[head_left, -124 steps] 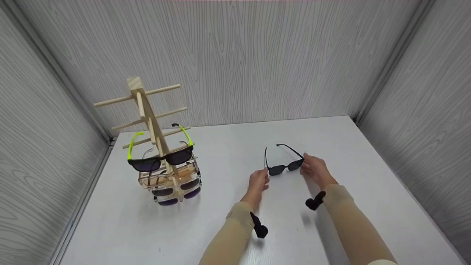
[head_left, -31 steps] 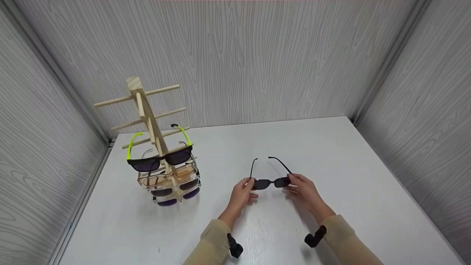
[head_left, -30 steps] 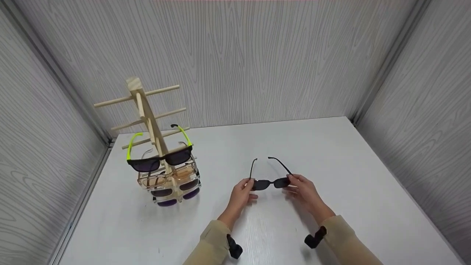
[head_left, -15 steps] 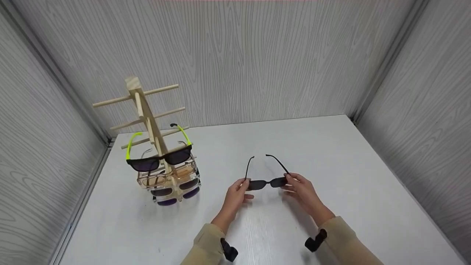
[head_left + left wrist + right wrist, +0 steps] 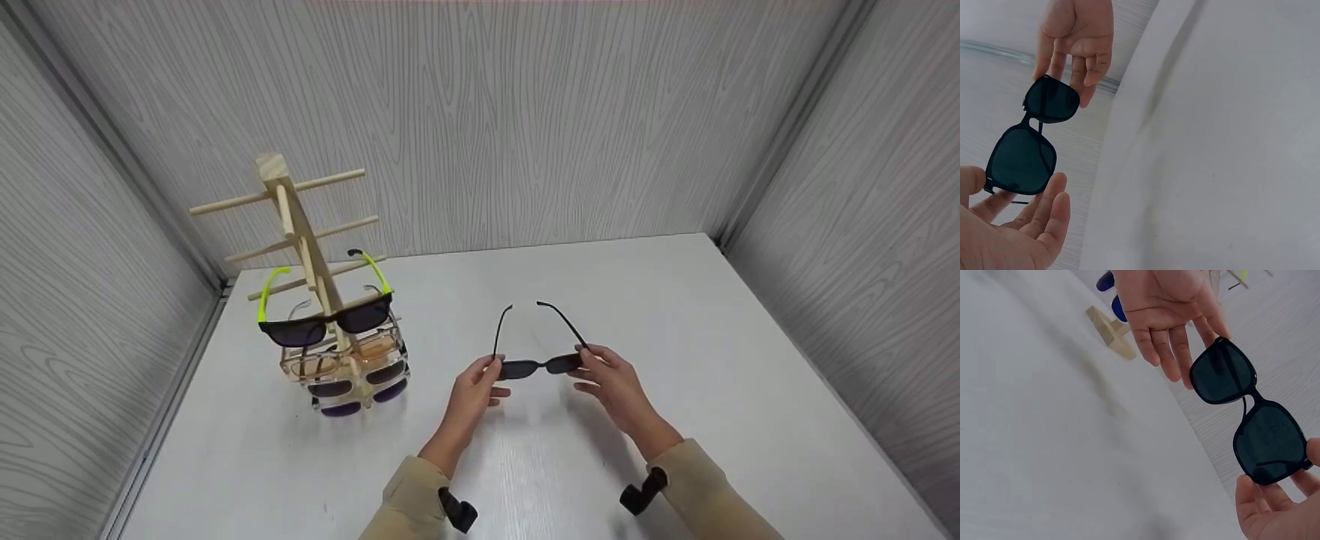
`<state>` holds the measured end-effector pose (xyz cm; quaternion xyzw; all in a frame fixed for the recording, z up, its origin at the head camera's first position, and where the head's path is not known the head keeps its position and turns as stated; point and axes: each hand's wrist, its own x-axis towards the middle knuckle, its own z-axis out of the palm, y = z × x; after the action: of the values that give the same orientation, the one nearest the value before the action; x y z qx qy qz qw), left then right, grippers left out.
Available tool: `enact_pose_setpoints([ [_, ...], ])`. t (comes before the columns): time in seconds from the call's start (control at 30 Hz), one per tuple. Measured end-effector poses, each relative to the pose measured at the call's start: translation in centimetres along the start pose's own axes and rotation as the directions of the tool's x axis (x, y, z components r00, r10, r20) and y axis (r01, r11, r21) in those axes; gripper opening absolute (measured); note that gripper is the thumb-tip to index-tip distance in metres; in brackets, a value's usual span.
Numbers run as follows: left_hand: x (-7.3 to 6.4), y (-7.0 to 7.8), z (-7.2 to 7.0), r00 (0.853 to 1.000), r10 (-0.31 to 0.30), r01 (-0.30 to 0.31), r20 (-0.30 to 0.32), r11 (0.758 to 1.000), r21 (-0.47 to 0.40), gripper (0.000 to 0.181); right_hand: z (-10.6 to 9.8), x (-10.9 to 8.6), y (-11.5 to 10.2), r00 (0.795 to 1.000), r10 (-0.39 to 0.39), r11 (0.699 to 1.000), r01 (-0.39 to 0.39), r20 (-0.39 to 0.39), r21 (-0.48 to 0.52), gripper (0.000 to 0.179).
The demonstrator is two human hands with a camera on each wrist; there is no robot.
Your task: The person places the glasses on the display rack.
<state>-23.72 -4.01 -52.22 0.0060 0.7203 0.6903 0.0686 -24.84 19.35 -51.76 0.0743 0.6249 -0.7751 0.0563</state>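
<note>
Black-framed sunglasses (image 5: 519, 369) with dark lenses are held above the white table, temples unfolded and pointing away from the person. The left hand (image 5: 469, 394) pinches the left end of the frame near the hinge. At the opposite hinge, the right hand (image 5: 615, 386) grips between thumb and fingers. In the left wrist view, the lower fingers (image 5: 1053, 216) of the left hand spread beneath a lens. Both dark lenses (image 5: 1269, 439) face the right wrist camera, with the temples showing behind them.
A wooden display rack (image 5: 304, 225) stands at the left of the white table (image 5: 637, 285). Sunglasses with neon-green temples (image 5: 364, 319) hang on it above several other pairs, and its upper pegs are bare. Grey wood-grain panels (image 5: 480, 127) enclose the back and sides.
From lying farther right and back, the sunglasses have moved left and nearer the person, both hands gripping them. Over the last second they have shifted slightly left and higher in view.
</note>
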Motion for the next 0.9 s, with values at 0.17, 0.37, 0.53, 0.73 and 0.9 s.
enact_pose_setpoints([
  [0.17,-0.2,0.6,-0.4,1.0,0.028,-0.028,0.002,1.0,0.004,0.045,0.4,-0.3,-0.4,1.0,-0.018,1.0,0.018,0.007,0.005,0.033],
  [0.37,-1.3,2.2,-1.2,0.999,0.049,-0.049,0.007,0.999,-0.024,0.042,0.9,-0.6,-0.7,0.999,-0.036,0.999,0.036,0.028,0.016,0.035],
  [0.53,-3.0,4.9,-1.6,0.998,0.065,-0.065,0.007,0.998,-0.015,0.039,1.4,-1.1,-1.3,0.996,-0.066,0.998,0.065,0.057,0.022,0.04],
  [0.73,-3.8,6.2,-2.0,0.996,0.088,-0.088,0.0,0.996,-0.016,0.039,2.0,-1.7,-2.0,0.994,-0.087,0.996,0.084,0.07,0.041,0.04],
  [0.9,-3.4,5.7,-2.4,0.995,0.102,-0.102,-0.015,0.995,-0.007,0.039,2.5,-2.1,-2.4,0.99,-0.112,0.993,0.109,0.087,0.042,0.037],
])
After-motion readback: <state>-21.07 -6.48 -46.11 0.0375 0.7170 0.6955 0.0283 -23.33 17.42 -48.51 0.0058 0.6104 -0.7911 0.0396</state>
